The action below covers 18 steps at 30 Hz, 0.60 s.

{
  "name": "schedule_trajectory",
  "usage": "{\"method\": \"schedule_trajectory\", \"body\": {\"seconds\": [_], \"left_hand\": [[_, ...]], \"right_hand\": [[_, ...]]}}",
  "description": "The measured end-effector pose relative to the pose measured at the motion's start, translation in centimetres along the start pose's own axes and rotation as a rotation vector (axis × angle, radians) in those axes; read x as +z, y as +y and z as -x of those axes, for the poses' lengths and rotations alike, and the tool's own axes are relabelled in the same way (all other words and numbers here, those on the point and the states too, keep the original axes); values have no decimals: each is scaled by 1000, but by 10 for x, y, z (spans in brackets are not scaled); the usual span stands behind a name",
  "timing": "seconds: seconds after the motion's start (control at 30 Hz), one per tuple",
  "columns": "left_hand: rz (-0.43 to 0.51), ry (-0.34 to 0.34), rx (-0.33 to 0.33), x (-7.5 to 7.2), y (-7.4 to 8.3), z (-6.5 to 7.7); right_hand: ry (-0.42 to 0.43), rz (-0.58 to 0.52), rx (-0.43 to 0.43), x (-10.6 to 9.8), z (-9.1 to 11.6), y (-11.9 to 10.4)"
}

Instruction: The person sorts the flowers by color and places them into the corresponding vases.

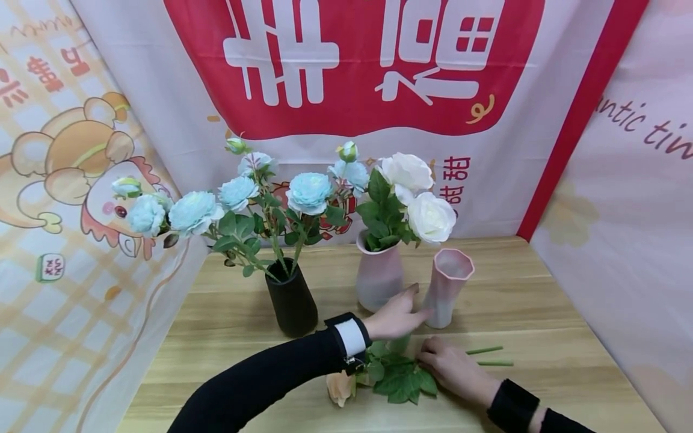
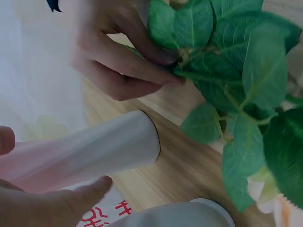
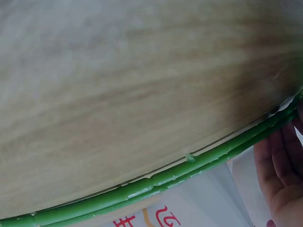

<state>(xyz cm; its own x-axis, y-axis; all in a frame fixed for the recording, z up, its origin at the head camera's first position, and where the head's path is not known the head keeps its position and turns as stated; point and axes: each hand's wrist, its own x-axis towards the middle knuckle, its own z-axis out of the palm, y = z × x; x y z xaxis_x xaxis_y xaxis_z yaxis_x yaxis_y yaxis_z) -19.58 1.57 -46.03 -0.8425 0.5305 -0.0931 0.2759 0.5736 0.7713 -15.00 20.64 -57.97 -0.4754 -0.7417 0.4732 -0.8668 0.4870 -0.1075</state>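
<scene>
My left hand (image 1: 397, 314) reaches toward the octagonal pink-and-white vase (image 1: 448, 291), its thumb and fingers spread. In the left wrist view, the thumb of this left hand (image 2: 47, 205) lies along one side of the vase (image 2: 109, 146); firm contact cannot be made out. My right hand (image 1: 452, 367) pinches green rose stems (image 1: 494, 363) low over the table. From those stems come broad leaves (image 1: 400, 385) and a peach rose bloom (image 1: 340, 388), partly behind the left forearm. Two stem ends stick out past the right hand. The right wrist view shows the long stems (image 3: 142, 187) beside the fingers (image 3: 279, 165).
Left of the octagonal vase stands a rounded pink vase (image 1: 379, 276) with white roses (image 1: 431, 218). Farther left, a black vase (image 1: 292, 304) holds blue flowers (image 1: 310, 193) that spread wide. A printed cloth (image 1: 346, 120) hangs behind the wooden table (image 1: 541, 313).
</scene>
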Motion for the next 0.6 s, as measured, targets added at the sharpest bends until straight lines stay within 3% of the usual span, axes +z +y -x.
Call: {"method": "schedule_trajectory", "body": {"seconds": [0.17,0.5,0.6], "left_hand": [[-34,17,58,7,-1,-17],[79,129,177,17,0,-58],[82,152,179,21,1,-66]], "right_hand": [[-17,28,6,3,0,0],[-110,48,-19,-2,-7,-2],[-143,44,-27,-4,-9,-2]]}}
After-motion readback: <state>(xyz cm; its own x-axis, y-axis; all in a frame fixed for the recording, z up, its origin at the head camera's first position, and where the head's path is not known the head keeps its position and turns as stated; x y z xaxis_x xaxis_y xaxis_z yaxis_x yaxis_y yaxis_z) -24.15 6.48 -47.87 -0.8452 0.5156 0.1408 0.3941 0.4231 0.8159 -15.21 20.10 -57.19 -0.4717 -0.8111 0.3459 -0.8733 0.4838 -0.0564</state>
